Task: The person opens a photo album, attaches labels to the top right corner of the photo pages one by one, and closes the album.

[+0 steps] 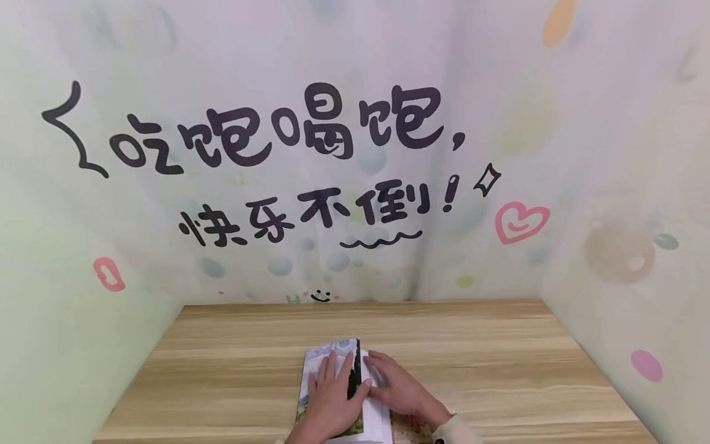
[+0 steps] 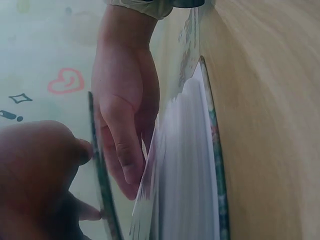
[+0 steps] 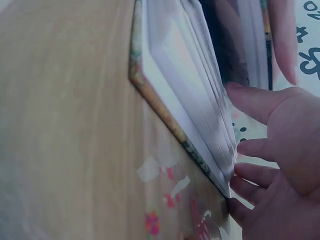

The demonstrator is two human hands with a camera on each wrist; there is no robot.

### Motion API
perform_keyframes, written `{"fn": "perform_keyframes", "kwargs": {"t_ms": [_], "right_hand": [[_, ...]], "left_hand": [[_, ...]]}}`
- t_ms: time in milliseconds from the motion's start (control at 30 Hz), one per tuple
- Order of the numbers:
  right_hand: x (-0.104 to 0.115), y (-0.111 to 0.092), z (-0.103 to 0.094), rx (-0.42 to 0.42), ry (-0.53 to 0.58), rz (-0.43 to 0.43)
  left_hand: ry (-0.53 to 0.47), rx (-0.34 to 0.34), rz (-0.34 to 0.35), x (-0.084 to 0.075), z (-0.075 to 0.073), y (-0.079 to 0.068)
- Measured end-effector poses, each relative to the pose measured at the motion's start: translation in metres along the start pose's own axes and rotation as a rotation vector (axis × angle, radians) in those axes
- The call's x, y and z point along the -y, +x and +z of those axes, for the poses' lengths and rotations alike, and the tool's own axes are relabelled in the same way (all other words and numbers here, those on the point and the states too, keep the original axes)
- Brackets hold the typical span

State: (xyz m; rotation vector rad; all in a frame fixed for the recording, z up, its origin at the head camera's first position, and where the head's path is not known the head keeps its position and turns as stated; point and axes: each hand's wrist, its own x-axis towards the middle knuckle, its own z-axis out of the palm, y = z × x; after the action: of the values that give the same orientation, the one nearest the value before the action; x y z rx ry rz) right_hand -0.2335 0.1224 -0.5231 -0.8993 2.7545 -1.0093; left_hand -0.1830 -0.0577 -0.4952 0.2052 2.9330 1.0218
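Note:
A thick hardcover book (image 1: 312,358) with a painted landscape cover lies on the wooden table, its front cover lifted off the pages. My left hand (image 1: 334,399) rests on that cover with fingers spread. On the book's other side, my right hand (image 1: 403,390) reaches its fingers to the edge of the white pages (image 1: 378,424). The right wrist view shows the right fingertips (image 3: 247,170) along the page edges, with the thumb at the gap under the cover. In the left wrist view several front leaves (image 2: 145,200) stand apart from the page block (image 2: 185,165).
A clear piece with red and pink floral print (image 3: 170,200) lies on the wooden table (image 1: 233,370) right of the book. Behind the table hangs a pale printed backdrop (image 1: 355,265) with black writing; similar panels flank both sides.

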Motion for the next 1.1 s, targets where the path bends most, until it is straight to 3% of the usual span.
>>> {"fn": "perform_keyframes", "kwargs": {"t_ms": [433,633,800,1100], "right_hand": [[-0.006,-0.003,-0.003,-0.094,0.119,0.016],[-0.01,-0.006,-0.009,-0.112,0.164,0.055],[-0.014,-0.01,-0.017,-0.109,0.177,0.078],[-0.019,-0.02,-0.028,-0.194,0.15,0.051]], "left_hand": [[0.075,0.106,0.095,0.012,-0.002,-0.008],[0.187,0.14,0.112,0.011,0.0,-0.008],[0.291,0.128,0.117,0.009,0.005,-0.007],[0.193,0.12,0.116,0.005,0.001,-0.008]]}}
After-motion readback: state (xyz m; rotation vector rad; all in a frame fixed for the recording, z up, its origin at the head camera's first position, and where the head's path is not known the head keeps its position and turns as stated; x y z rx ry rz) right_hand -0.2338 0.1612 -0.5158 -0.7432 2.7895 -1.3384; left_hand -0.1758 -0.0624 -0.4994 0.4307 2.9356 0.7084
